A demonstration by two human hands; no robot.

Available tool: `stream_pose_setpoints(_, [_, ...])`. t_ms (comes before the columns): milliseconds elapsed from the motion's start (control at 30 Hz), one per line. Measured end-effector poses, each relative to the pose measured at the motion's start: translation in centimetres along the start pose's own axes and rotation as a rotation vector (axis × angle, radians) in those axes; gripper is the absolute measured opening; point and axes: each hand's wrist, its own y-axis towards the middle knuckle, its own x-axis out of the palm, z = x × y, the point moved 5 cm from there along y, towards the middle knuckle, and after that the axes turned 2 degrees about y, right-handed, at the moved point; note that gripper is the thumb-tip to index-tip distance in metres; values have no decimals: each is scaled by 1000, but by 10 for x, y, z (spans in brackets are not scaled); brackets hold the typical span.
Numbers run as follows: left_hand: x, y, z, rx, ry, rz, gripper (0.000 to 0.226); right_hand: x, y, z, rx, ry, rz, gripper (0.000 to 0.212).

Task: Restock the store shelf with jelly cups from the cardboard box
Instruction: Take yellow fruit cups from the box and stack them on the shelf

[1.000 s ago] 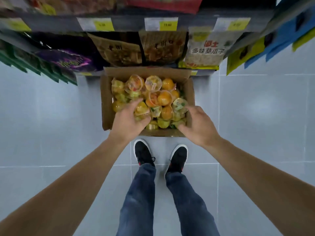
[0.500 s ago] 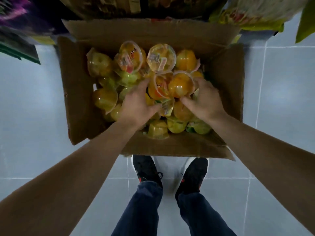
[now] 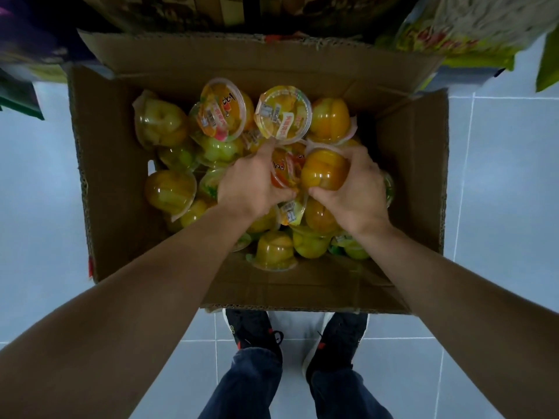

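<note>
Now both hands inside cardboard box (image 3: 115, 164): right hand (image 3: 352, 192) grips orange jelly cup (image 3: 325, 173), dome up; left hand (image 3: 252, 186) grips red-lidded cup (image 3: 286, 170) tilted on its side, just beside it.

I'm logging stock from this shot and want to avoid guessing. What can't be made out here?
All in the head view:
- Total count of jelly cups: lower layers in the cardboard box are buried under upper ones.
- Left hand grip: its fingers cover most of the cup with the orange label.
- Label text on the cup with the lid facing up: too small and blurred.
- Shelf packets: cut off by the top edge.
</note>
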Motion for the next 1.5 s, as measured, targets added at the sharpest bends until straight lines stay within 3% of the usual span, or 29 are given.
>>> stream_pose_setpoints(233, [-32, -44, 6, -74, -319, 212, 89, -42, -32, -4, -20, 91, 62, 77])
stream_pose_setpoints(433, [-105, -121, 24, -133, -559, 303, 85, -97, -80, -45, -120, 69, 68, 76])
stream_pose_setpoints(600, [-203, -204, 74, -146, -724, 287, 72, -191, -152, -118, -200, 62, 52, 75])
stream_pose_setpoints(800, [-354, -313, 168, -76, -830, 311, 90, -341, -261, -222, -309, 51, 128, 76])
stream_pose_setpoints(1133, [-556, -458, 302, 262, -889, 321, 71, -547, -416, -364, -499, 172, 448, 73])
stream_pose_setpoints(1333, [-653, -508, 367, 506, -955, 338, 82, -651, -481, -424, -703, 129, 664, 75])
stream_pose_setpoints(1500, [-720, -548, 414, 723, -950, 391, 77, -719, -527, -463, -841, 100, 834, 73])
